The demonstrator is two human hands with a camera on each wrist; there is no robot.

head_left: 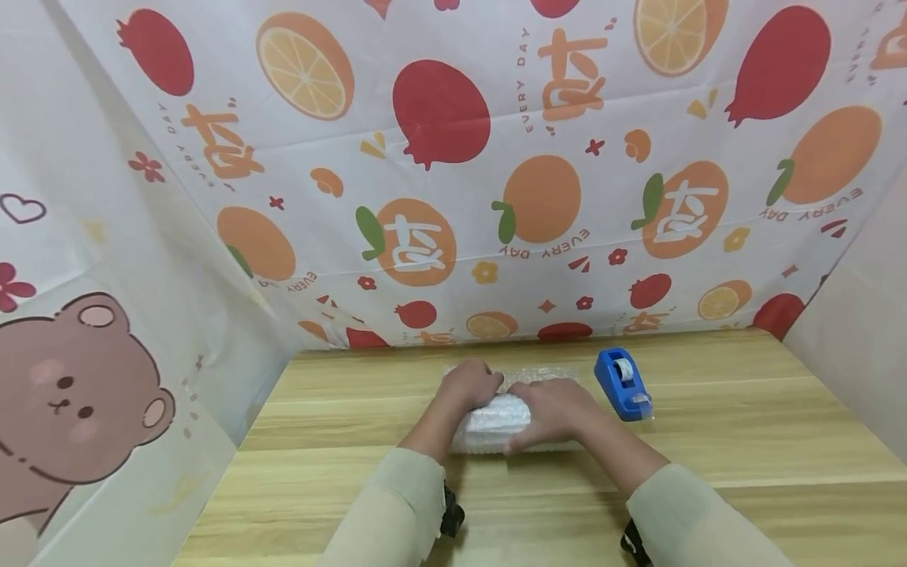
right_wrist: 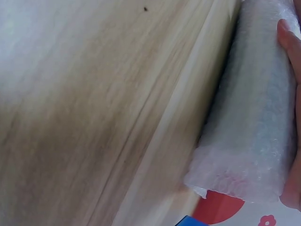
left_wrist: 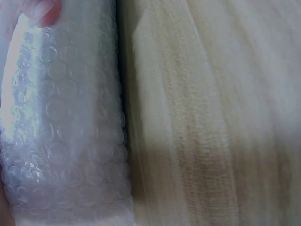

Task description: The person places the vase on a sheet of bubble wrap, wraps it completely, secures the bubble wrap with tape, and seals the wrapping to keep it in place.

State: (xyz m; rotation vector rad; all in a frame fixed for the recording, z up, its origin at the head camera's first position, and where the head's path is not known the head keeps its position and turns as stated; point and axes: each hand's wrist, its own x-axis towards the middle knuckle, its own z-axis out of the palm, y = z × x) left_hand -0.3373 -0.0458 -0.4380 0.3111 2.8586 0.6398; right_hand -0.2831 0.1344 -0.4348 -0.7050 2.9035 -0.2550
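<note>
A bundle rolled in clear bubble wrap (head_left: pixel 496 421) lies on the wooden table in front of me. My left hand (head_left: pixel 471 384) grips its left end from the far side with curled fingers; one fingertip (left_wrist: pixel 47 12) presses the bubbles in the left wrist view. Over the right part, my right hand (head_left: pixel 554 409) holds the roll, thumb toward me and fingers across the top. In the right wrist view the wrap's ragged end (right_wrist: pixel 235 176) sticks out past that hand. What sits inside the wrap cannot be made out.
A blue tape dispenser (head_left: pixel 622 386) with a strip of tape at its cutter stands right of the bundle. Behind the wooden table (head_left: pixel 333 409) hangs a fruit-printed cloth (head_left: pixel 489 291), and a bear-printed cloth (head_left: pixel 78 402) hangs at the left.
</note>
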